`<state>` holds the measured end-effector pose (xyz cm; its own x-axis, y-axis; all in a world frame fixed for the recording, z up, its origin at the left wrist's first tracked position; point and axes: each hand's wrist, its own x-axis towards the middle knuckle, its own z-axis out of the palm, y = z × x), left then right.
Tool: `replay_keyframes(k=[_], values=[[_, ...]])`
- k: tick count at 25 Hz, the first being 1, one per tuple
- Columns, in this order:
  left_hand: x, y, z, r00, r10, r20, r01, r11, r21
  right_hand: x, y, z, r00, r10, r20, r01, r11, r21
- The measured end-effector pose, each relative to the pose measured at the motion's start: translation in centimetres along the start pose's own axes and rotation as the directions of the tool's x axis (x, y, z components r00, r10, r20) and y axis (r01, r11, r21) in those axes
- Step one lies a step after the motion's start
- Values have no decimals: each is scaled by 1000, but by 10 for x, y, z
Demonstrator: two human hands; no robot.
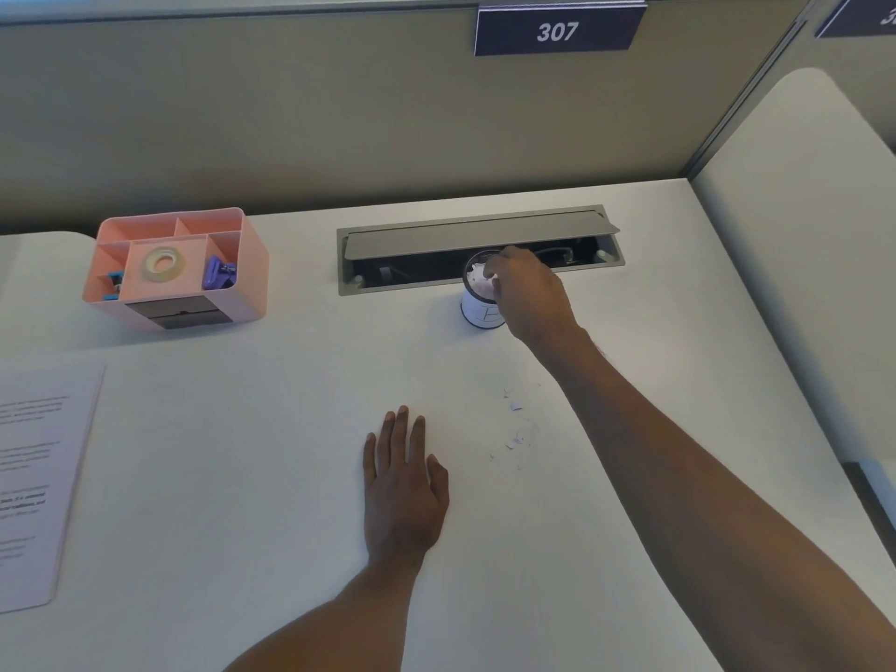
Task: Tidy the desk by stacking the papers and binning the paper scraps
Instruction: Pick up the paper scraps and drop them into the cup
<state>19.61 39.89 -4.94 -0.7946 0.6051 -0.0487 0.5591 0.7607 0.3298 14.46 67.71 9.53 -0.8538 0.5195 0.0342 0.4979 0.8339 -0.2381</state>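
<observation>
View: head camera, looking down over the white desk top (242, 429).
Left hand (405, 492): lies flat, palm down on the bare desk, fingers straight and close together, holding nothing.
Right hand (528, 293): reaches forward over the small white cylindrical bin (477, 315), fingers curled down at its mouth; cannot tell whether a scrap is pinched between them.
Bin contents: crumpled white and pinkish paper bits inside the rim.
Bin place: stands upright just in front of the grey recessed cable tray (480, 249), whose flap is raised.
Loose scraps: tiny white paper scraps (515, 406) scattered on the desk between the two arms, nearer the right forearm.
Papers: stack of printed white sheets (39, 477) at the left edge, cut off by the frame, well apart from the bin.
Organiser: pink plastic compartment box (174, 269) at the back left, with a roll of clear tape (163, 265) in the middle cell and purple clips (219, 274) in the right cell.
Sign: dark plate reading 307 (557, 30) on the beige partition (291, 114).
</observation>
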Motion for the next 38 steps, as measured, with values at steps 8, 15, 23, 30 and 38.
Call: replay_keyframes(k=[8, 15, 23, 30, 38], values=[[-1, 1, 0, 1000, 9, -26, -9, 1000, -14, -140, 40, 37, 907, 420, 4, -349, 749, 564], [-1, 0, 0, 999, 17, -36, -17, 1000, -2, -227, 16, 86, 812, 482, 328, -582, 701, 412], [-2, 0, -1, 999, 18, -33, -18, 1000, 8, -168, 11, 95, 899, 435, -53, -304, 705, 641], [-2, -1, 0, 1000, 12, -28, -12, 1000, -6, -165, 48, 104, 913, 408, 11, -372, 822, 432], [-1, 0, 0, 999, 24, -33, -24, 1000, 4, -141, 26, 97, 975, 220, 22, -205, 864, 459]])
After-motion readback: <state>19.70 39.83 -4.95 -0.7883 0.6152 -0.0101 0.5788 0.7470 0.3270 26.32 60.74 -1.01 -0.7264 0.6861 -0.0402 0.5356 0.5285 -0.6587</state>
